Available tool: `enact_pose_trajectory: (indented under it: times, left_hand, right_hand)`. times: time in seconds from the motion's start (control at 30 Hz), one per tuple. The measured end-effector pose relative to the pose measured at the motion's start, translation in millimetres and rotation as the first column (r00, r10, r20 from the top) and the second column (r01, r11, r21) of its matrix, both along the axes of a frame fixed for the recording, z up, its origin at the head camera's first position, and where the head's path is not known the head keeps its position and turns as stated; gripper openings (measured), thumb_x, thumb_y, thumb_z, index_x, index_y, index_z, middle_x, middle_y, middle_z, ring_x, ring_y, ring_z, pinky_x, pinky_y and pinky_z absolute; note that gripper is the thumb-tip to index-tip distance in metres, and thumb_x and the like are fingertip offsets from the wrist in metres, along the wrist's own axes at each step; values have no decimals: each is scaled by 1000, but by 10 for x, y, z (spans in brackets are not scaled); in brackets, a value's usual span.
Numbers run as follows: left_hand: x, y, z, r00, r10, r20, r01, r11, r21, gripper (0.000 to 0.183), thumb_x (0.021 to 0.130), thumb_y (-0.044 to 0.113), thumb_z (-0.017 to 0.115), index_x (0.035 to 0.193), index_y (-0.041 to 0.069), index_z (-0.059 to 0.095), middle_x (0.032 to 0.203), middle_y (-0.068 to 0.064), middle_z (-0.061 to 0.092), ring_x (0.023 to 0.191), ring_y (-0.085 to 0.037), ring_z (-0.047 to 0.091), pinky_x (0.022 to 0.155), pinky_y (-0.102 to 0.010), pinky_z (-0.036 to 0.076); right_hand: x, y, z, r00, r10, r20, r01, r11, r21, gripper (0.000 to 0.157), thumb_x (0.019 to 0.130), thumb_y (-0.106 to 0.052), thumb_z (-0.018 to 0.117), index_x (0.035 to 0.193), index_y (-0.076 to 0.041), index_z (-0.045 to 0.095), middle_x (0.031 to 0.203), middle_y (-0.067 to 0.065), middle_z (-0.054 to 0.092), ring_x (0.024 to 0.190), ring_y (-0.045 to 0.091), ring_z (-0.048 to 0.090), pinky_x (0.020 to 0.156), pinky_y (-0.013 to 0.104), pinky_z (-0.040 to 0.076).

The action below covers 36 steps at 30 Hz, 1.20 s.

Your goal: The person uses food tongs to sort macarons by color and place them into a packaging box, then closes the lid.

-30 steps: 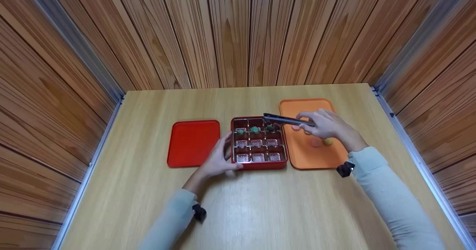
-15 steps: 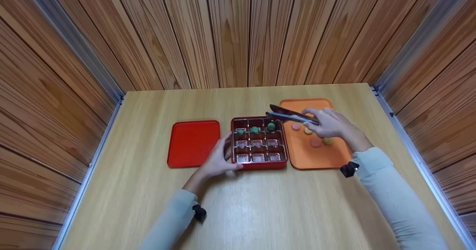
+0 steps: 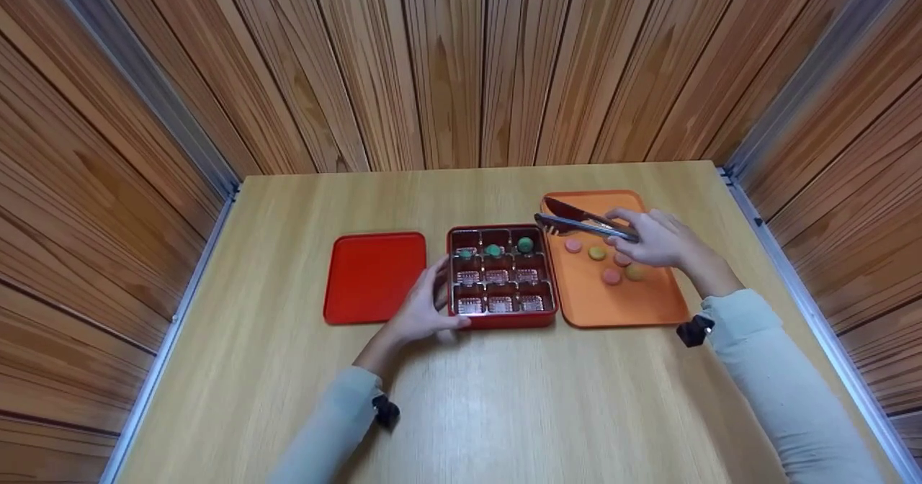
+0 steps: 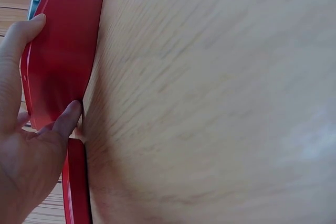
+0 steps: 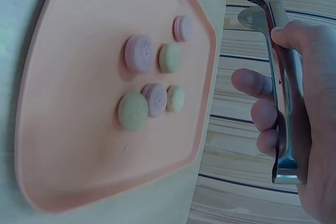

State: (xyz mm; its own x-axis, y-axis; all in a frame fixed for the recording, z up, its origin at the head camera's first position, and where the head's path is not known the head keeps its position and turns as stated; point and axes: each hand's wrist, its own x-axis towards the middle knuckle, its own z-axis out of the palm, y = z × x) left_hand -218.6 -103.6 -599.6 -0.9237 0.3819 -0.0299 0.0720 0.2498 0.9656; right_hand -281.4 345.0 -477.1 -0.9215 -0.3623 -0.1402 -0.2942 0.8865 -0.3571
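Observation:
My left hand holds the near left corner of a red compartment box, thumb along its front and fingers at its left side. The box has a clear divided insert. Three green macarons sit in its far row, among them the right one. Metal tongs are held in my right hand, over the orange tray. Their tips are apart with nothing between them, near the box's far right corner. On the tray lie three pink macarons and three yellow macarons.
A flat red lid-like tray lies left of the box, close to my left hand. The orange tray stands right against or very near the box's right side. Wood-patterned walls enclose the table at the back and sides.
The tongs have opened and moved right, away from the box's far right compartment, where a green macaron now shows. My left hand and the box have stayed put.

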Motion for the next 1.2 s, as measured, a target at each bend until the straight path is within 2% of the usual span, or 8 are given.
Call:
enact_pose_trajectory:
  times: [0.43, 0.57, 0.77, 1.07, 1.2]
  left_hand:
    - [4, 5, 12, 1000, 7, 10, -7, 1000, 3, 128, 81, 10, 102, 180, 12, 20, 181, -23, 33, 174, -42, 31, 143, -53, 31]
    - [-5, 0, 11, 1000, 5, 12, -5, 1000, -11, 128, 82, 12, 101, 180, 12, 19, 182, -21, 32, 174, -40, 31, 144, -52, 29]
    - [-11, 2, 21, 999, 8, 33, -7, 999, -31, 128, 82, 14, 102, 180, 14, 19, 183, -19, 32, 175, -36, 30, 144, -49, 30]
    - [1, 5, 28, 998, 24, 53, -21, 998, -56, 127, 83, 19, 102, 180, 13, 20, 183, -19, 33, 175, -39, 28, 145, -53, 27]
    - [4, 5, 27, 999, 23, 42, -20, 998, -51, 127, 83, 17, 102, 180, 12, 20, 182, -21, 33, 175, -40, 29, 145, -53, 26]
  right_hand:
    - [37, 193, -23, 999, -3, -54, 5, 999, 38, 48, 111, -33, 68, 152, -10, 64, 63, -5, 40, 51, 15, 37, 50, 26, 26]
    - [37, 212, -52, 998, 9, -69, -6, 999, 52, 46, 110, -33, 69, 149, -8, 67, 64, -4, 43, 54, 15, 38, 52, 27, 26]
    - [52, 222, -104, 1000, -25, -9, 25, 998, 58, 48, 110, -33, 68, 152, -9, 65, 70, 1, 50, 61, 19, 47, 56, 30, 33]
    - [63, 240, -205, 997, -61, 43, 60, 998, 34, 47, 109, -32, 70, 150, -10, 66, 71, 1, 52, 61, 20, 48, 55, 29, 34]
    - [66, 244, -238, 995, -78, 64, 76, 997, 31, 48, 109, -34, 71, 150, -10, 65, 78, 5, 57, 67, 22, 51, 59, 31, 37]
